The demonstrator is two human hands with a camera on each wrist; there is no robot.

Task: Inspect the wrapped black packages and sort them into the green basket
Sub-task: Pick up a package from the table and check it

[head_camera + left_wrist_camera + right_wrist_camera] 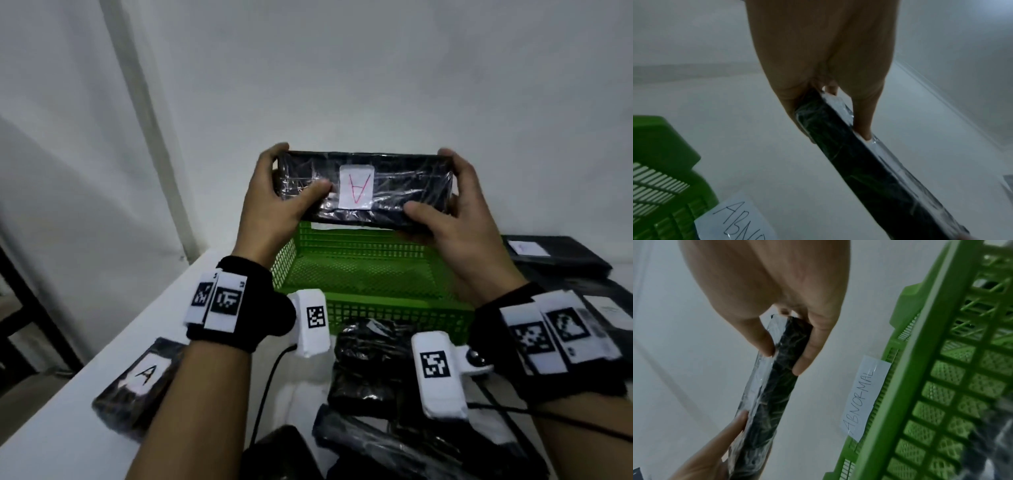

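A long black package (404,186) wrapped in clear film is held up above the green basket (370,310). Its white label (355,186) bears a red letter A, upside down to me. My left hand (274,195) grips its left end, thumb on the front face, fingers curled over the far edge. My right hand (452,212) grips the right end the same way. The left wrist view shows the package (875,170) edge-on between thumb and fingers. The right wrist view shows the package (764,399) edge-on too, pinched at both ends. The basket (953,386) looks empty.
A paper tag reading ABNORMAL (865,395) is taped to the basket's far wall. More black packages lie on the white table: one labelled A (140,380) at the near left, a pile (380,370) in front of the basket, others (561,255) at the right. A cable (263,387) crosses the table.
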